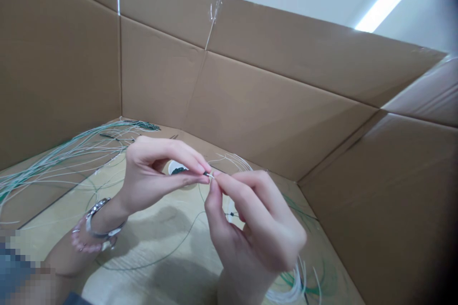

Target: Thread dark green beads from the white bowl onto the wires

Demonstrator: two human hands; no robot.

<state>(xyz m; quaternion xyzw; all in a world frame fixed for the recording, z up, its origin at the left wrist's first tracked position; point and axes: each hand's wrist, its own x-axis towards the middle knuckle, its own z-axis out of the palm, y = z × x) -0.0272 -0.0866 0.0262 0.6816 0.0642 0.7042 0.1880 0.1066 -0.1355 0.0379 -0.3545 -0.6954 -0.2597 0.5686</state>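
Observation:
Near the centre of the head view, my left hand (152, 164) pinches a small black connector-like piece (206, 173) between thumb and forefinger. Thumb and forefinger of my right hand (255, 226) are closed on a thin white wire (211, 176), whose tip meets the black piece. Whether the tip sits inside the piece is too small to tell. A thin green wire (179, 247) curves across the table below both hands. Beside the right thumb shows another small black piece (232, 214). The fingertips partly hide what they hold.
Tall cardboard walls (250, 105) enclose the wooden table (143, 248). Bundled green and white wires (71, 147) lie along the left. A white cup (172, 166) with small dark pieces stands behind the left hand. Coiled white wires (286, 290) lie at the lower right.

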